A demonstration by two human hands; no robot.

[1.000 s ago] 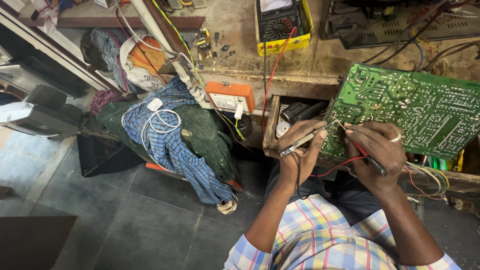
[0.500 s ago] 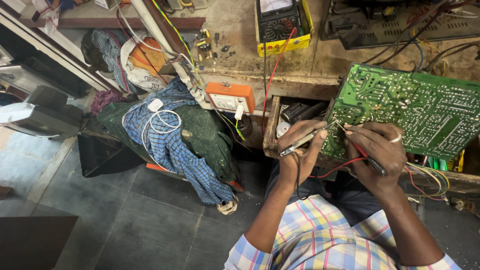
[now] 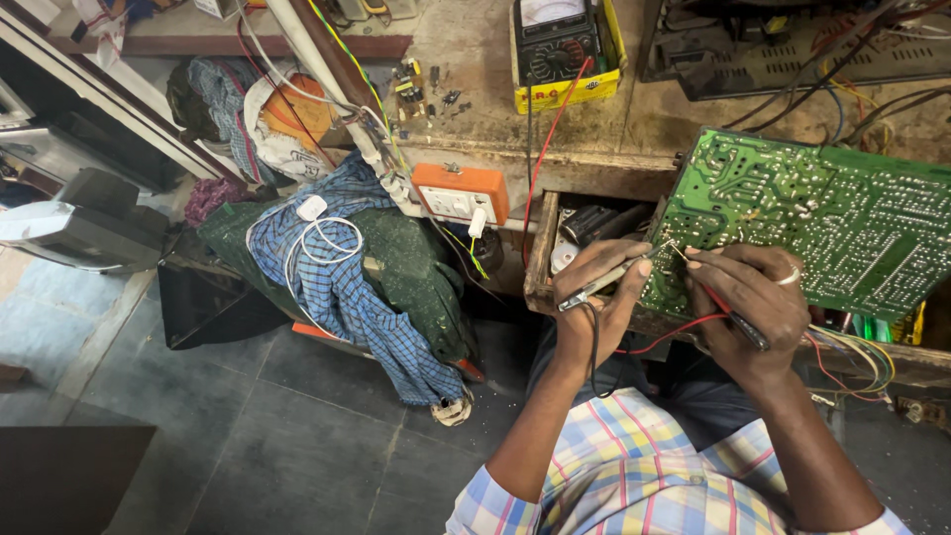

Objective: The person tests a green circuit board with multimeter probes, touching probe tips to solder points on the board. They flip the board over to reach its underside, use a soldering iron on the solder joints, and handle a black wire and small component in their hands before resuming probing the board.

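Note:
A green circuit board (image 3: 812, 218) lies solder side up at the edge of a worn wooden workbench (image 3: 614, 119). My left hand (image 3: 599, 297) grips a metal test probe with a black lead, its tip against the board's near left corner. My right hand (image 3: 748, 302), a ring on one finger, pinches a second probe with a red lead, tip touching the same corner. A yellow-cased analog multimeter (image 3: 565, 45) rests on the bench behind, red and black leads running down from it.
An open wooden drawer (image 3: 580, 233) holding parts sits under the bench by my left hand. An orange and white socket box (image 3: 461, 193) hangs on the bench front. A heap of blue checked and green cloth (image 3: 347, 267) with a white cable lies on the grey tiled floor.

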